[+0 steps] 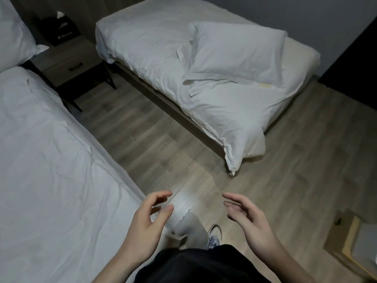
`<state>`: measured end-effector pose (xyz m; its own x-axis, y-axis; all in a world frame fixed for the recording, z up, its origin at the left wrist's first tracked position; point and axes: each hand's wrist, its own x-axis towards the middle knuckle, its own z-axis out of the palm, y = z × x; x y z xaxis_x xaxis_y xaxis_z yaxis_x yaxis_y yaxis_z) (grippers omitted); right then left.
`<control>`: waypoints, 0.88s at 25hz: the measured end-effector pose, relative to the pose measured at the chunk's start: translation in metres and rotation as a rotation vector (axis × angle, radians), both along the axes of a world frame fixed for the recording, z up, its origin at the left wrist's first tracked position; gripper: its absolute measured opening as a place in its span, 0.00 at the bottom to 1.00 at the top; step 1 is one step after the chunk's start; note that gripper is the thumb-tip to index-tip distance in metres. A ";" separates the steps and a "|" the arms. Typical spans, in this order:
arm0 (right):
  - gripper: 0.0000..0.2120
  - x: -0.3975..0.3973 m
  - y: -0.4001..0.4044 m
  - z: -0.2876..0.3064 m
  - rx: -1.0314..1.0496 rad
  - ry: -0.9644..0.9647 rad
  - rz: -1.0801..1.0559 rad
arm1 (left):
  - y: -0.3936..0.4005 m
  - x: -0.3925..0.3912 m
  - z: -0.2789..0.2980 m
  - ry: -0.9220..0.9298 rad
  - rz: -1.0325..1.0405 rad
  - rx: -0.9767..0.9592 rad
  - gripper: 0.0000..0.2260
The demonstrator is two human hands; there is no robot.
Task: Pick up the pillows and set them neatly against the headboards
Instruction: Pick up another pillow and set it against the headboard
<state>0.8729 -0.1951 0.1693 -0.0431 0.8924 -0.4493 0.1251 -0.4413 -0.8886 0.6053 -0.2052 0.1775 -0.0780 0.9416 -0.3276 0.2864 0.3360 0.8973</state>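
Pillow (pixel 236 52) lies upper right, well beyond both empty, loosely spread hands; right hand (pixel 251 219) nearer than left hand (pixel 146 219).

You stand on a grey wood-plank floor (pixel 155 139) between two white-sheeted beds (pixel 51 160) (pixel 146 37), a dark nightstand (pixel 75 66) between them, grey wall (pixel 326 15) behind, in dim light.

Bare forearms (pixel 122 252), black garment (pixel 195 264), pale sneaker (pixel 214 235)
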 end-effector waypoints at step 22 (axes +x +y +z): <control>0.16 0.077 0.341 -0.016 -0.051 -0.024 -0.117 | 0.416 0.055 -0.001 0.062 -0.099 0.108 0.18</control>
<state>0.9498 0.1464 0.1529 0.0709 0.8668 -0.4937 0.0908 -0.4985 -0.8621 0.6606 0.2106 0.1762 0.0005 0.9751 -0.2216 0.3693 0.2058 0.9063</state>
